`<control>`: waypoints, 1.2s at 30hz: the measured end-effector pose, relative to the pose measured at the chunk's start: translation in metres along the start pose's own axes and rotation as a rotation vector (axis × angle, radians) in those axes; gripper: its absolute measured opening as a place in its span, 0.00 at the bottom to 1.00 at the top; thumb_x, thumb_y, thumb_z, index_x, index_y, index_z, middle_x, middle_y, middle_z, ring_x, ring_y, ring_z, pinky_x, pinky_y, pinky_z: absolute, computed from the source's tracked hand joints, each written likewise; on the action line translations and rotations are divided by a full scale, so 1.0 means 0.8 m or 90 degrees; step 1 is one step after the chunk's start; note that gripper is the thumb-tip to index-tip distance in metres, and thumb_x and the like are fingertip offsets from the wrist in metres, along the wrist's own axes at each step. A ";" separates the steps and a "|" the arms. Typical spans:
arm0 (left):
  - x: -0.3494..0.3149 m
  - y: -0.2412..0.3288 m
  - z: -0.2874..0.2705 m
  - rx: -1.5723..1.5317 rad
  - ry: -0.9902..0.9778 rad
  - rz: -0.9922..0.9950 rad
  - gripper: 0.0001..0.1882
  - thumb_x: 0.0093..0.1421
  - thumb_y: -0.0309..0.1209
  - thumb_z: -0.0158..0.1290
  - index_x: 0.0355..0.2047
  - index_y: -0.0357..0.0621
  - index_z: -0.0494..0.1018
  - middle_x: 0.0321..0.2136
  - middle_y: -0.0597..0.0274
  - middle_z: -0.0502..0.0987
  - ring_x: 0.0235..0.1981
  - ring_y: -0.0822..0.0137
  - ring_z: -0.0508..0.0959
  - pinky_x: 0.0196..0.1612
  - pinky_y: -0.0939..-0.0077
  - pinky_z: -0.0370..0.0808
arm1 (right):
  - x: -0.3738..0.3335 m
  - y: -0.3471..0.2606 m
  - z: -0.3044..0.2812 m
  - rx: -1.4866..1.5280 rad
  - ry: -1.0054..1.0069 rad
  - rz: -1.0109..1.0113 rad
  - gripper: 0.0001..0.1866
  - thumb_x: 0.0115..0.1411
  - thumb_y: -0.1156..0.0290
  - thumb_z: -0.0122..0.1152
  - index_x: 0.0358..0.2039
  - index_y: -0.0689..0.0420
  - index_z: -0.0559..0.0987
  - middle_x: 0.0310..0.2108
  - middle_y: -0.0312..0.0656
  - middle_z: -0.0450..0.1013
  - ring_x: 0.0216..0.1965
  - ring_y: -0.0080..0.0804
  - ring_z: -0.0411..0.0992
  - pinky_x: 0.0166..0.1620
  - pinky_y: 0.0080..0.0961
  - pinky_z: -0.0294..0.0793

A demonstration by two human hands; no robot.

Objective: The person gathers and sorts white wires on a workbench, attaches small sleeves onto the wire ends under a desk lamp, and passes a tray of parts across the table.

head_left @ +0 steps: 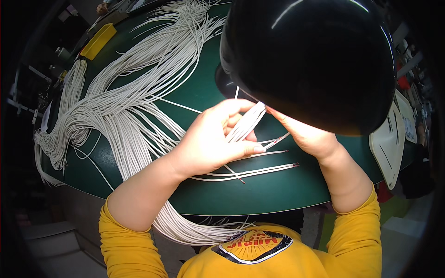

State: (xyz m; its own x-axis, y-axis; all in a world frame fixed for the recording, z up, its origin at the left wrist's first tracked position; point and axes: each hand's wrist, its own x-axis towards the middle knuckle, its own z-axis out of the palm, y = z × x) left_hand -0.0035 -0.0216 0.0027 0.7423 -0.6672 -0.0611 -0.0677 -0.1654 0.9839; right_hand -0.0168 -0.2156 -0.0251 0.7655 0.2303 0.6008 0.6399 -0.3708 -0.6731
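Black cap brim (315, 60) above yellow bin (98, 41)

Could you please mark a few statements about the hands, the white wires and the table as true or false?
1. The left hand holds a small bunch of white wires. True.
2. The table is red. False: its surface is dark green.
3. A yellow tray sits at the far left edge of the table. True.
4. The right hand rests in the person's lap. False: it is raised over the table, fingers at the same bunch of wires.
5. The large mass of wires lies to the right of the hands. False: it spreads across the table to their left.
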 end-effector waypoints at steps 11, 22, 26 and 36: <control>0.005 -0.014 0.000 -0.223 0.047 0.009 0.11 0.55 0.29 0.47 0.33 0.31 0.66 0.26 0.54 0.73 0.26 0.72 0.75 0.31 0.83 0.72 | 0.001 0.001 -0.006 -0.084 0.014 -0.020 0.08 0.47 0.80 0.57 0.31 0.64 0.75 0.29 0.42 0.73 0.30 0.30 0.72 0.33 0.18 0.71; 0.005 -0.016 -0.002 -0.269 0.071 0.068 0.09 0.54 0.28 0.48 0.31 0.34 0.70 0.26 0.62 0.73 0.28 0.77 0.73 0.33 0.86 0.70 | 0.000 0.007 -0.007 -0.018 -0.023 -0.020 0.12 0.42 0.82 0.59 0.31 0.64 0.73 0.30 0.42 0.71 0.32 0.32 0.70 0.37 0.22 0.70; 0.006 -0.014 -0.001 -0.408 0.092 0.029 0.08 0.54 0.26 0.48 0.31 0.33 0.68 0.27 0.63 0.72 0.27 0.78 0.72 0.34 0.87 0.69 | -0.002 0.011 -0.008 -0.263 -0.045 -0.228 0.13 0.42 0.81 0.59 0.32 0.64 0.73 0.30 0.43 0.71 0.32 0.34 0.70 0.39 0.24 0.68; 0.006 -0.019 -0.004 -0.262 0.069 0.051 0.09 0.48 0.22 0.53 0.31 0.37 0.67 0.27 0.65 0.71 0.28 0.80 0.70 0.34 0.88 0.68 | 0.000 0.008 -0.004 0.053 -0.060 -0.032 0.09 0.44 0.80 0.58 0.29 0.65 0.73 0.29 0.43 0.71 0.31 0.34 0.70 0.37 0.23 0.69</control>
State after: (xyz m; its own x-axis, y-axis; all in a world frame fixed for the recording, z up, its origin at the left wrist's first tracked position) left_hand 0.0030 -0.0200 -0.0117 0.8124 -0.5829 0.0150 0.1268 0.2018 0.9712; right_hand -0.0131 -0.2207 -0.0282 0.7326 0.3312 0.5947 0.6783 -0.2822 -0.6785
